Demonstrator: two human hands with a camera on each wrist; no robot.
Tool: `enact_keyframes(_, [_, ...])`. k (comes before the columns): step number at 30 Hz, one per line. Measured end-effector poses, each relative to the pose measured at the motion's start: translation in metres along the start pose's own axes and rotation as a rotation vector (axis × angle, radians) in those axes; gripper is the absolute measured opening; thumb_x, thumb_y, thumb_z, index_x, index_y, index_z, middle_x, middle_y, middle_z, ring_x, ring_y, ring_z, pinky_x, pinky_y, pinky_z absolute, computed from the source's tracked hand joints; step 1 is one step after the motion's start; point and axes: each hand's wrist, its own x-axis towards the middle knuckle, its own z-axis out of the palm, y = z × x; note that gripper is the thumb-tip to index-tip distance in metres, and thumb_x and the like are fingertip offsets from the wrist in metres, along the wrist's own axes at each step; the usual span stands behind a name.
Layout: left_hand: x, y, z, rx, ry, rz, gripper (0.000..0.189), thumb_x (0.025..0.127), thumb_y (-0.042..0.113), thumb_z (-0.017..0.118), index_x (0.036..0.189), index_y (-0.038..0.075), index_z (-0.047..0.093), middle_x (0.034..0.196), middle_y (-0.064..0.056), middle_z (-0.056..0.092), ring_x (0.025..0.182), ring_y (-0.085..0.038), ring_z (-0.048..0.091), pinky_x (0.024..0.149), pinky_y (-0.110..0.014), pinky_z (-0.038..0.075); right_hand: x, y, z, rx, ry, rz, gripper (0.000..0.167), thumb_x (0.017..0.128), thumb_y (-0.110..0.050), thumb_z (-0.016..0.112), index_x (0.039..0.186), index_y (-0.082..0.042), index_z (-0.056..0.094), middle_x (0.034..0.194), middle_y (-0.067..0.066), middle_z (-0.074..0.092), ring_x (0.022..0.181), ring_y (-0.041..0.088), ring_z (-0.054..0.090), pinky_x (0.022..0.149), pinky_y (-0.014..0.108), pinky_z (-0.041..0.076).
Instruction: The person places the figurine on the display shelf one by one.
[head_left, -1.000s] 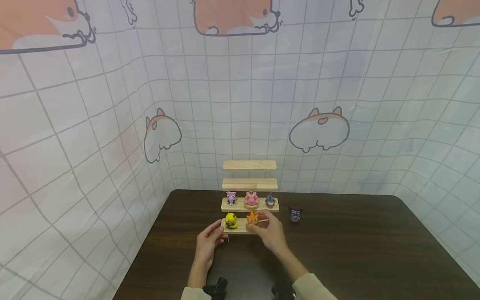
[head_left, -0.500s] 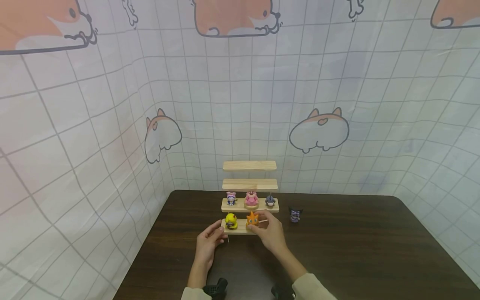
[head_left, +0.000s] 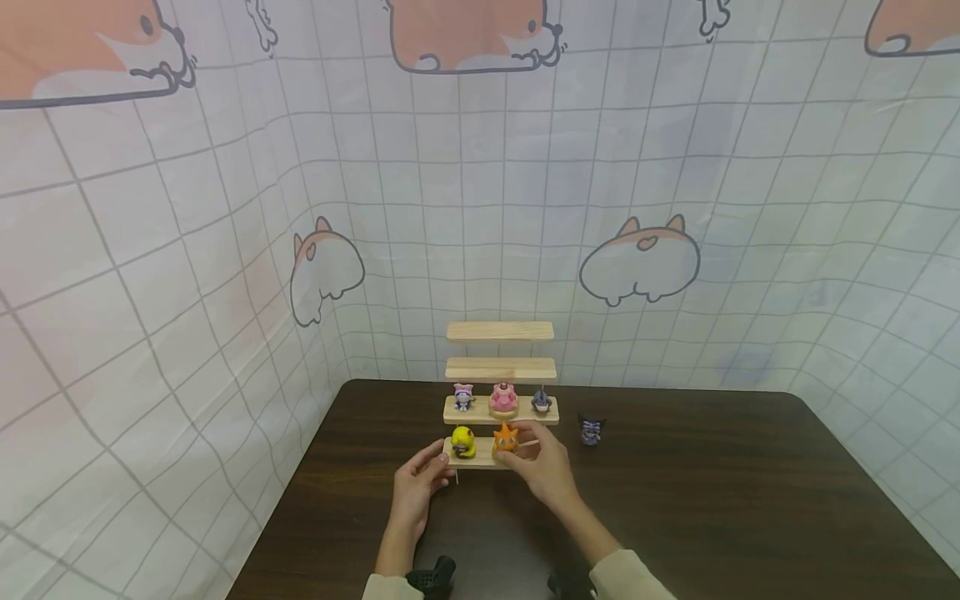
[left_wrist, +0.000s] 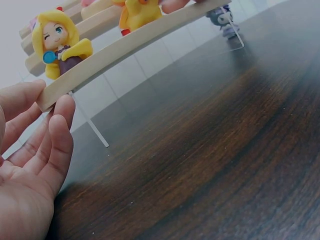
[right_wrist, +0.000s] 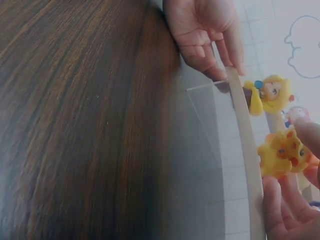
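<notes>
A tiered wooden display stand stands on the dark table. My left hand pinches the left end of its lowest board, thumb on the front edge and fingers beneath, as the left wrist view shows. Just beside that grip, a yellow-haired figurine with a blue round piece sits on the board. My right hand holds an orange-and-yellow figurine between thumb and fingers, right of the yellow-haired one, its base at the lowest board. The fingers partly cover the board's right end.
On the second board stand a pink-hatted figurine, a larger pink figurine and a grey-blue one. Two bare boards rise behind. A black-and-purple figurine stands on the table to the right. Thin clear legs support the stand.
</notes>
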Motion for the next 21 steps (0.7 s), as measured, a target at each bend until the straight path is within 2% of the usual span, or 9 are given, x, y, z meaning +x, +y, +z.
enact_keyframes(4, [-0.001, 0.001, 0.0, 0.003, 0.003, -0.004, 0.045, 0.099, 0.02, 0.07, 0.139, 0.002, 0.061, 0.095, 0.002, 0.075, 0.082, -0.011, 0.072, 0.072, -0.023, 0.058, -0.005, 0.004, -0.008, 0.026, -0.035, 0.012, 0.049, 0.082, -0.022, 0.088, 0.125, -0.016, 0.065, 0.107, 0.012, 0.068, 0.09, 0.021, 0.069, 0.073, 0.027, 0.057])
enact_keyframes(7, [-0.001, 0.001, 0.0, 0.004, 0.007, -0.008, 0.045, 0.099, 0.02, 0.07, 0.139, 0.002, 0.062, 0.095, 0.002, 0.075, 0.082, -0.01, 0.072, 0.071, -0.023, 0.058, -0.01, 0.01, -0.017, 0.045, -0.054, 0.009, 0.043, 0.085, -0.019, 0.085, 0.123, -0.013, 0.065, 0.104, 0.012, 0.069, 0.09, 0.021, 0.069, 0.074, 0.025, 0.056])
enact_keyframes(12, [0.0, 0.001, 0.0, 0.005, 0.007, -0.003, 0.045, 0.098, 0.021, 0.07, 0.138, 0.002, 0.062, 0.095, 0.002, 0.075, 0.082, -0.011, 0.071, 0.072, -0.023, 0.058, -0.016, 0.019, -0.037, 0.032, -0.072, -0.025, 0.032, 0.089, -0.017, 0.08, 0.117, -0.007, 0.069, 0.097, 0.005, 0.072, 0.085, 0.014, 0.067, 0.075, 0.023, 0.054])
enact_keyframes(15, [0.001, 0.0, 0.0, 0.003, 0.006, 0.003, 0.046, 0.098, 0.022, 0.071, 0.138, 0.001, 0.062, 0.096, 0.002, 0.075, 0.081, -0.011, 0.071, 0.072, -0.023, 0.058, -0.018, 0.025, -0.049, 0.035, -0.076, -0.017, 0.032, 0.091, -0.016, 0.079, 0.12, -0.007, 0.068, 0.096, 0.005, 0.072, 0.082, 0.012, 0.067, 0.073, 0.024, 0.054])
enact_keyframes(18, [0.001, -0.001, -0.001, -0.002, 0.006, 0.002, 0.047, 0.097, 0.022, 0.072, 0.138, 0.001, 0.062, 0.095, 0.002, 0.075, 0.081, -0.011, 0.072, 0.072, -0.023, 0.058, -0.019, 0.032, -0.062, 0.03, -0.053, 0.029, 0.036, 0.092, -0.016, 0.077, 0.124, -0.007, 0.065, 0.099, 0.007, 0.072, 0.084, 0.013, 0.068, 0.072, 0.025, 0.054])
enact_keyframes(21, [0.001, -0.002, -0.001, -0.005, 0.005, -0.003, 0.047, 0.097, 0.022, 0.072, 0.138, 0.001, 0.062, 0.095, 0.002, 0.075, 0.081, -0.011, 0.072, 0.072, -0.023, 0.058, -0.017, 0.038, -0.074, 0.004, 0.004, 0.069, 0.037, 0.093, -0.015, 0.076, 0.126, -0.006, 0.064, 0.102, 0.008, 0.072, 0.088, 0.014, 0.068, 0.074, 0.025, 0.054])
